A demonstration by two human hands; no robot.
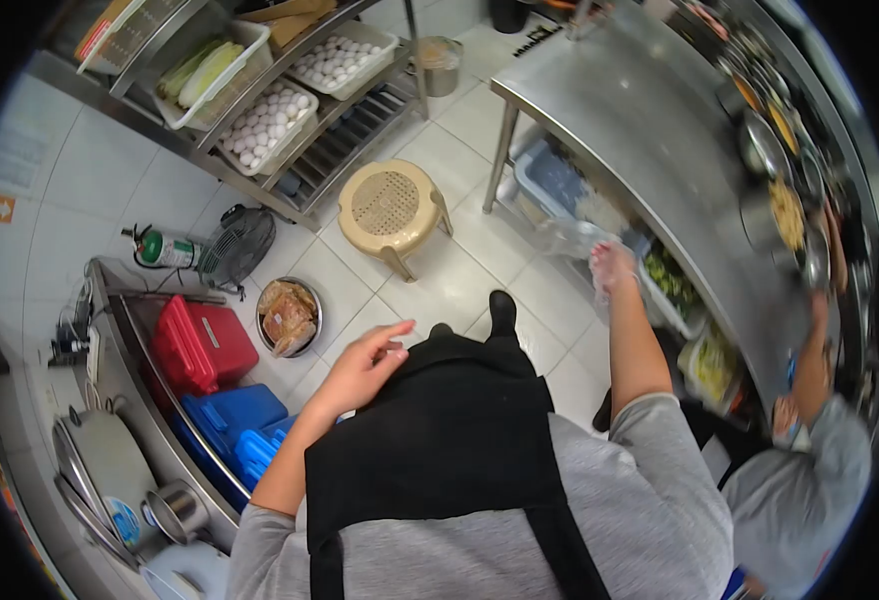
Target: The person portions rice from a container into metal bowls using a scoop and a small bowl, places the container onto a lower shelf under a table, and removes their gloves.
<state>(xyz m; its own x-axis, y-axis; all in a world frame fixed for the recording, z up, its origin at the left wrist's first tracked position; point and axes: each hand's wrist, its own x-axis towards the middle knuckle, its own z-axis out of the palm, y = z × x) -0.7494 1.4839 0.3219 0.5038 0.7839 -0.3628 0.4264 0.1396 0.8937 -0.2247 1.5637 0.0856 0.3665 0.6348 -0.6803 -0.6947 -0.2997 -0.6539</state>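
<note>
My right hand (614, 268) reaches out beside the steel table's edge, with thin clear plastic around its fingers and wrist. Its fingers are closed on a clear plastic bag (568, 238), which stretches out to the left of the hand. Whether part of this plastic is a glove is hard to tell. My left hand (368, 366) hangs in front of my black apron (430, 450), bare and empty, its fingers loosely apart. Under the table near my right hand are a blue-grey tub (550, 180) and a bin of green vegetables (670, 280).
A beige plastic stool (390, 210) stands on the tiled floor ahead. Left of it are a bowl of raw meat (290, 315), a fan (238, 245) and a red cooler (203, 345). Egg trays (270, 125) fill a rack. A co-worker (800, 480) reaches over the steel table (650, 110) at right.
</note>
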